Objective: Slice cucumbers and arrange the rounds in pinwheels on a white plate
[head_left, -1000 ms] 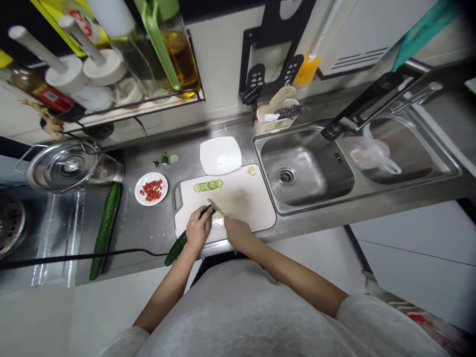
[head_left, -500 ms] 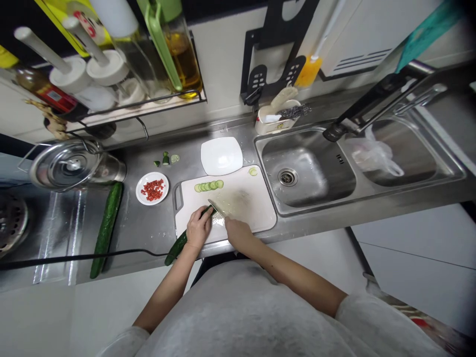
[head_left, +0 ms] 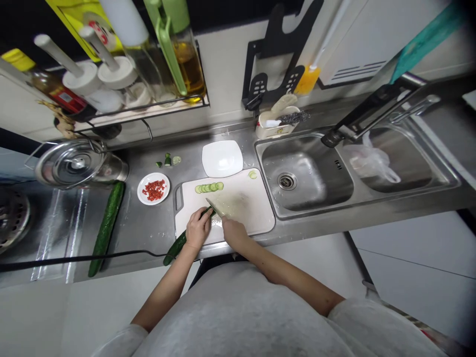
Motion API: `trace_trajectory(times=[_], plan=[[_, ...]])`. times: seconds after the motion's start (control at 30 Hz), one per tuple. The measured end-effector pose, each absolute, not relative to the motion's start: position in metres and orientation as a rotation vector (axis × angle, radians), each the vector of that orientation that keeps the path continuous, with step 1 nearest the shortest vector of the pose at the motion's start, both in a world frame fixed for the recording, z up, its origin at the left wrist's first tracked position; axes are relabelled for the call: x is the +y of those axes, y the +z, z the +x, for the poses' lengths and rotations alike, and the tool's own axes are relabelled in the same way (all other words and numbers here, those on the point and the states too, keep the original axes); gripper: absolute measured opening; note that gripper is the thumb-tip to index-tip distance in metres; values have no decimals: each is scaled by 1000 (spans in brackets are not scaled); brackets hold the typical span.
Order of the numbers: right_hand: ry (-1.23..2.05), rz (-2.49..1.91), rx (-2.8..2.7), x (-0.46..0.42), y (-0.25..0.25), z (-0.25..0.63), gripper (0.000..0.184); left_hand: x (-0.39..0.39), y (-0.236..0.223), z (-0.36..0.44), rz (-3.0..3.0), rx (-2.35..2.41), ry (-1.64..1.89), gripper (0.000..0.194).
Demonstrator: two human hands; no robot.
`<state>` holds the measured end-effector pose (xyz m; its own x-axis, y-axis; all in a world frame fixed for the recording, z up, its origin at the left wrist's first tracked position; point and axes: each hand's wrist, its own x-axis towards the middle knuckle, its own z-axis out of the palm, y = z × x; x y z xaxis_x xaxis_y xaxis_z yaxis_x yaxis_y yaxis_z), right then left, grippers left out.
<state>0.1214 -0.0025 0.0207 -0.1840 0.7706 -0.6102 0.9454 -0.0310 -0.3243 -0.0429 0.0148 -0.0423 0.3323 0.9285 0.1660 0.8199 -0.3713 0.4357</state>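
Observation:
My left hand (head_left: 198, 227) is closed over a dark green cucumber (head_left: 175, 249), pressing it on the white cutting board (head_left: 256, 218). The cucumber's near end sticks out past the board's left front corner. In my right hand (head_left: 233, 233) is a kitchen knife (head_left: 214, 207), its fist wrapped round the handle. The blade points up and left and lies against the cucumber's cut end, close to my left fingertips. A row of cucumber slices (head_left: 208, 188) lies on the board's far left part. A couple more slices (head_left: 253, 174) sit at its far right corner.
A white square plate (head_left: 222, 158) stands behind the board. On the left are a small plate of chopped red pieces (head_left: 153, 189), cucumber scraps (head_left: 167, 160), a whole cucumber (head_left: 106, 229) and a lidded steel pot (head_left: 78, 163). A black cable (head_left: 92, 257) crosses the counter's front. Right is a sink (head_left: 312, 198).
The view has shifted slightly. The knife still rests at the cucumber's cut end, its tip a touch further left, and both hands keep their grips.

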Motion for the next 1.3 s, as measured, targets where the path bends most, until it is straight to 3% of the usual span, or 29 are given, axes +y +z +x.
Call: trace_trajectory(times=[0.7,1.0,1.3], plan=[[-853,1831,2035,-6,22,130,27,9,-37,-35,2254,1687,627,33],[-544,1857,2066,-17,37,162,34,30,-7,-27,2183,1583,752,34],[-303,1868,2230,-28,38,186,43,69,27,-18,1988,1387,157,27]])
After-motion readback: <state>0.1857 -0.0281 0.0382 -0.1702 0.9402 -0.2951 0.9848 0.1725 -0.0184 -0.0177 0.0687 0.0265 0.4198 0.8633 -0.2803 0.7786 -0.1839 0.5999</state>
